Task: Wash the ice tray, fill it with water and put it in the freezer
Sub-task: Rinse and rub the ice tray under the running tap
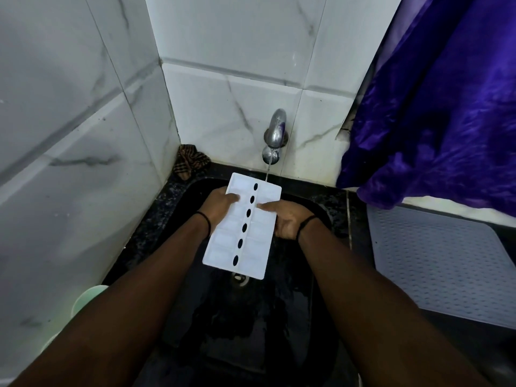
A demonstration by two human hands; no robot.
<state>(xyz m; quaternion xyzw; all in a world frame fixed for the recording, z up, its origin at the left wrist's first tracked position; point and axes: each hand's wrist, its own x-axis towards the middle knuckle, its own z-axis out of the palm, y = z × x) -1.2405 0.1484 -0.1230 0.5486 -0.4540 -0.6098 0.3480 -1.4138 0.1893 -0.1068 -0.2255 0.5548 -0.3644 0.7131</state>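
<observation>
A white ice tray with two rows of compartments and a line of dark oval holes down its middle is held tilted over a black sink. My left hand grips its left edge, fingers lying over the top. My right hand holds the right edge, thumb resting on the tray's face. A chrome tap on the tiled wall runs a thin stream of water that lands at the tray's far edge.
A brown checked cloth lies in the sink's back left corner. A purple cloth hangs at the right above a grey ribbed mat. A pale green bowl sits at the lower left. A drain shows below the tray.
</observation>
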